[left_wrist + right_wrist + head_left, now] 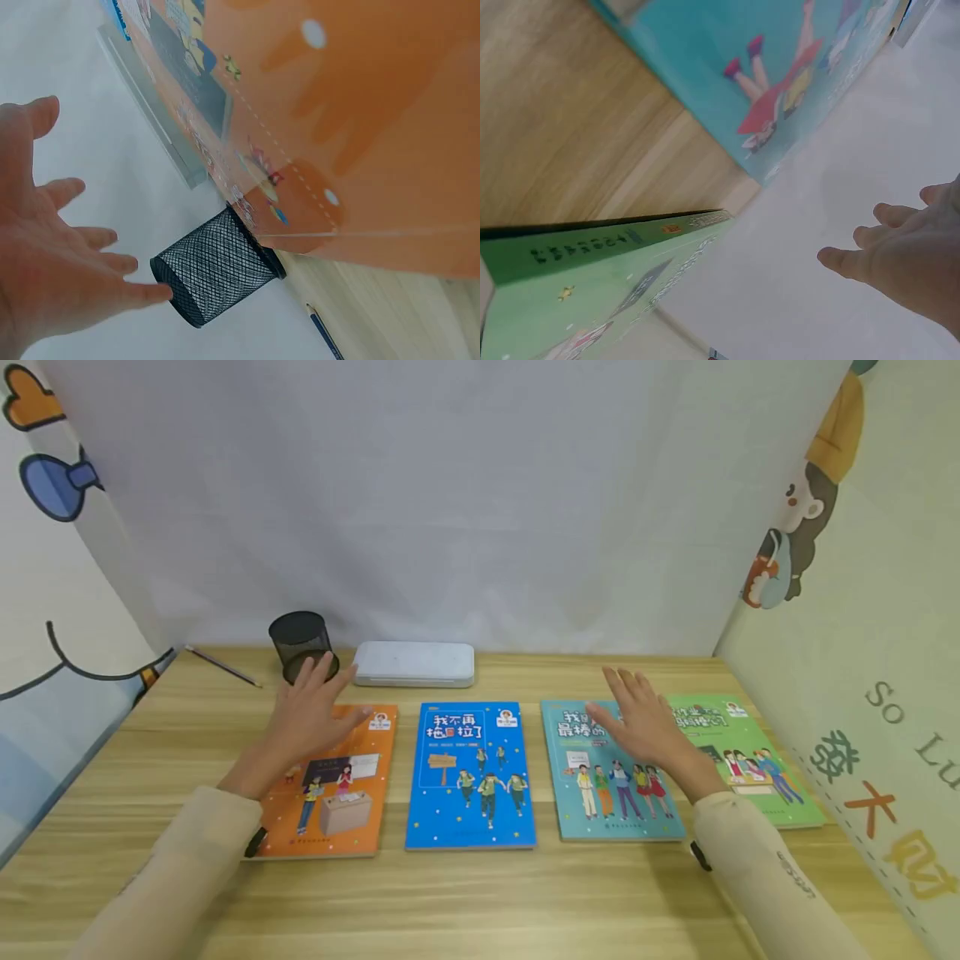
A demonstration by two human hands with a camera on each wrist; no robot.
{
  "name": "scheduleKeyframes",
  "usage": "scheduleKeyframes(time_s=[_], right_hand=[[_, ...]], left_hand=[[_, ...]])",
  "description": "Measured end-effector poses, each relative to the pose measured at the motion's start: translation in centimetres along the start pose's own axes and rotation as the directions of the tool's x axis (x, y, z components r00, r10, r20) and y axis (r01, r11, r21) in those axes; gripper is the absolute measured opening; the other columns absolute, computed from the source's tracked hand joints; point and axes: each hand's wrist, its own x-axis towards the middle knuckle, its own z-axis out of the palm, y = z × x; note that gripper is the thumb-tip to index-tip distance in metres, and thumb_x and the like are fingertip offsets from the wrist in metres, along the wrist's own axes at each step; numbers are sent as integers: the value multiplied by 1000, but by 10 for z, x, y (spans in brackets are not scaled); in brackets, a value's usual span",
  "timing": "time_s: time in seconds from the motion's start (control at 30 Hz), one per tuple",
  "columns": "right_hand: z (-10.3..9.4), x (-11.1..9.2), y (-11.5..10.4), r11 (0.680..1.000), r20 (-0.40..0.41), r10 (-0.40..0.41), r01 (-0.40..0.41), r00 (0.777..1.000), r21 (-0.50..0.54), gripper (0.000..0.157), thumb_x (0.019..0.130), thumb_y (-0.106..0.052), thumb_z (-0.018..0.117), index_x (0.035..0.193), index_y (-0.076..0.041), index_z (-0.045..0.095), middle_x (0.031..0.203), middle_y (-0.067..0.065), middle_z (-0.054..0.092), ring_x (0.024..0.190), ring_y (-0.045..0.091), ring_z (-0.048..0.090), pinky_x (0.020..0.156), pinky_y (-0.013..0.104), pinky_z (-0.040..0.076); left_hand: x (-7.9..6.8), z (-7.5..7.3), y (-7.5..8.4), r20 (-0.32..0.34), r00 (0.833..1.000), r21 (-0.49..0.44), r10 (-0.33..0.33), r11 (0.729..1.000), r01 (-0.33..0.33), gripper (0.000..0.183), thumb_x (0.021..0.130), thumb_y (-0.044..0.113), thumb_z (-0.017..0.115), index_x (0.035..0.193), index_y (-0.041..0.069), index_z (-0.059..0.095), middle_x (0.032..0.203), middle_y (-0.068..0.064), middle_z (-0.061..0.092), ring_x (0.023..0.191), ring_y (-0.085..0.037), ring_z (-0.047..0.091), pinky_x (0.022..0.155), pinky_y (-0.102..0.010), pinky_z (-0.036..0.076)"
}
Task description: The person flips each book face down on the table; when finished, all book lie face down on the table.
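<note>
Several thin books lie in a row on the wooden table. My left hand point(306, 718), fingers spread and straight, hovers over the orange book point(345, 810) at the left. A blue book point(471, 777) lies to its right. Over the teal book point(615, 777) my right hand point(647, 727) is held with its fingers extended. It partly covers that book's title and the edge of the green book point(765, 768) at the far right. Both palms hold nothing. In the left wrist view, a faint hand reflection shows on the glossy orange cover.
A black mesh pen cup point(302, 639) stands at the back left, beside a white pencil case point(414, 663). A pencil point(223, 666) lies near the left edge. White cloth point(450, 510) hangs behind the table, and a decorated wall point(885, 635) borders the right side.
</note>
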Motion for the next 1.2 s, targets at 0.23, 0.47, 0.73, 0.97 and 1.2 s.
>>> scheduleKeyframes(time_s=[0.23,0.47,0.73,0.97,1.2], right_hand=[[-1,6,-6,993,-10,-50,51,999,104,87,100,-55,50,161,-10,9,166,23,14,152,48,12,116,72,17],[2,22,-26,973,32,-68,59,997,223,99,91,-49,69,162,-18,8,167,15,17,152,42,20,115,69,25],[16,51,-68,955,58,-138,117,989,274,98,87,-43,77,161,-19,18,161,16,34,146,39,36,112,64,36],[32,77,-104,940,104,-188,148,977,309,95,85,-41,79,159,-16,25,161,13,35,146,36,38,113,58,39],[44,89,-147,938,187,-228,164,955,305,94,85,-39,80,159,-20,25,157,15,41,145,33,40,114,53,39]], left_hand=[[-14,-1,-9,38,993,-47,109,993,-107,68,96,37,65,151,4,41,160,-31,22,147,-56,16,111,-77,20],[-40,-6,-22,126,983,-80,137,989,-127,67,94,44,67,146,6,49,158,-30,29,144,-54,26,110,-73,29],[-66,-9,-33,164,964,-80,209,977,-199,72,86,49,74,143,10,55,154,-29,37,141,-55,31,105,-73,35],[-82,-6,-35,212,959,-113,186,980,-165,86,74,62,79,139,10,59,153,-27,40,140,-54,32,105,-72,36],[-88,-6,-30,293,935,-124,201,977,-172,93,69,67,80,141,12,58,156,-25,36,141,-54,32,104,-72,37]])
